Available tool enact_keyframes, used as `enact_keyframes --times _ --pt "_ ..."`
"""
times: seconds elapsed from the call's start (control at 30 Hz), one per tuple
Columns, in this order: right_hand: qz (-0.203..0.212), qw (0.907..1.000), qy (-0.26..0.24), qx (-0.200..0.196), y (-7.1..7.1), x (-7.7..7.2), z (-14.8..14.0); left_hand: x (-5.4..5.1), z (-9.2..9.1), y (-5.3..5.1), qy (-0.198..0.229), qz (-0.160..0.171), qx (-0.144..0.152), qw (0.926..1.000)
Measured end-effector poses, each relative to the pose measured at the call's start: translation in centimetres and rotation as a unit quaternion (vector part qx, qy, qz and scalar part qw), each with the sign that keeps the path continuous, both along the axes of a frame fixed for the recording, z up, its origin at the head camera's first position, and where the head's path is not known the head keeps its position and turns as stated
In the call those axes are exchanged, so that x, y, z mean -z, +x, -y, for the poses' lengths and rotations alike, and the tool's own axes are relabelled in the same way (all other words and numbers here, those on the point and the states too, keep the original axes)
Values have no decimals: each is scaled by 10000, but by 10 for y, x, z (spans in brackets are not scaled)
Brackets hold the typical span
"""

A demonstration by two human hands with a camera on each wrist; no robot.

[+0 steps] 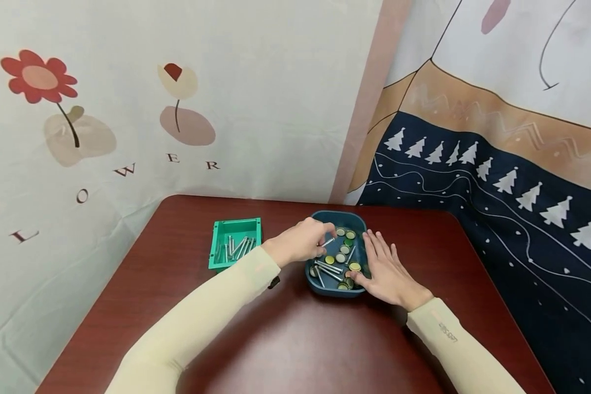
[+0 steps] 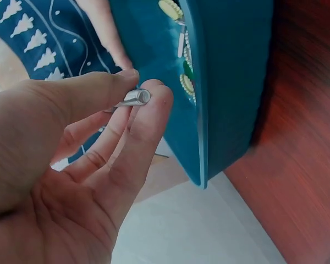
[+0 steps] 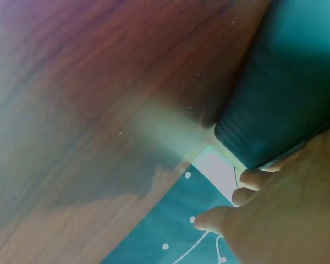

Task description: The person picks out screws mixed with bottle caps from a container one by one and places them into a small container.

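Note:
My left hand (image 1: 299, 241) pinches a silver bolt (image 2: 137, 98) between thumb and fingertips, over the left side of a dark blue tub (image 1: 336, 293). The bolt's round, recessed end faces the left wrist camera. In the tub, several yellow, green and pale bottle caps (image 1: 345, 249) lie mixed with loose bolts (image 1: 331, 268). My right hand (image 1: 391, 273) rests along the tub's right rim with fingers extended, its thumb reaching over the edge. In the right wrist view the tub's outer wall (image 3: 280, 104) is beside that hand.
A green box (image 1: 235, 222) holding several bolts (image 1: 239, 248) stands left of the tub, behind my left forearm. Both containers are on a dark red-brown table (image 1: 300, 339). Printed cloths (image 1: 276, 109) hang behind it and to the right.

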State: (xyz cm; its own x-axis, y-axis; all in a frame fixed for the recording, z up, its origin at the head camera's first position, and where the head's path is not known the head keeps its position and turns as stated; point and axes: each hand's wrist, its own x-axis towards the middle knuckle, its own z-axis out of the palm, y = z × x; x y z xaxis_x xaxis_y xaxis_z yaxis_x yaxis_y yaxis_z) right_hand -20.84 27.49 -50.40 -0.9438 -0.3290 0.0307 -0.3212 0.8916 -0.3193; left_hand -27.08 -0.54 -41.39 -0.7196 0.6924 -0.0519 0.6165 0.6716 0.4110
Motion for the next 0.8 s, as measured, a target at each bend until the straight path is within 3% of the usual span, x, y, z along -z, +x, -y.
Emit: enact_keyframes --times 0.23,0.43,0.8 --pt "15 9998 -170 80 2 0 1 -5 14 0 482 92 -362 9981" --pt "-65 9998 -169 95 2 2 1 -5 26 3 977 304 -715 9922" --pt "-185 9995 -213 111 3 3 2 1 48 5 1247 436 -1100 9851"
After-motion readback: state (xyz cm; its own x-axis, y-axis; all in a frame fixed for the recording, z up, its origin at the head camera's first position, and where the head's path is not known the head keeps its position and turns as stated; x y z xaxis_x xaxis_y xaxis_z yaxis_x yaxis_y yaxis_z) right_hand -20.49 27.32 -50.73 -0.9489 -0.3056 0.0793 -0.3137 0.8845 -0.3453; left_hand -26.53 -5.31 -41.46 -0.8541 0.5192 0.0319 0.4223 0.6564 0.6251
